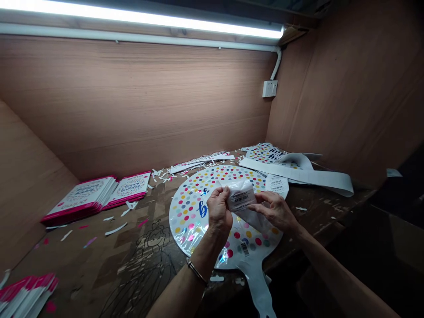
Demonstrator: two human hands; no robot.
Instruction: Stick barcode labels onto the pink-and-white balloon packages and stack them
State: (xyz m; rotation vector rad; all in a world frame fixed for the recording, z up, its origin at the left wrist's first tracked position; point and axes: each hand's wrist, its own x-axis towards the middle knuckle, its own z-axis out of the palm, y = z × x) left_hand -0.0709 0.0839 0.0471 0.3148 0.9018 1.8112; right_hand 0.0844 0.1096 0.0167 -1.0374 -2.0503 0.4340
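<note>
Pinched between the thumb and fingers of my left hand (220,207) is a glossy, whitish folded strip of barcode labels (241,199). My right hand (273,210) grips its right edge with closed fingertips. Both hands hover over a flat, round foil balloon (188,216), white with coloured dots and blue lettering. The balloon carries a small barcode sticker (244,248) low down, and its pale tail (258,287) hangs toward me over the table's front edge. The strip and my hands hide the balloon's middle.
At right, a long white paper strip (304,176) curls over more dotted foil balloons (261,152). Pink-edged birthday card packs (79,194) lie left, and another stack (26,293) sits nearer me. Paper scraps (202,161) litter the brown table (109,256). Wooden walls (149,101) enclose it.
</note>
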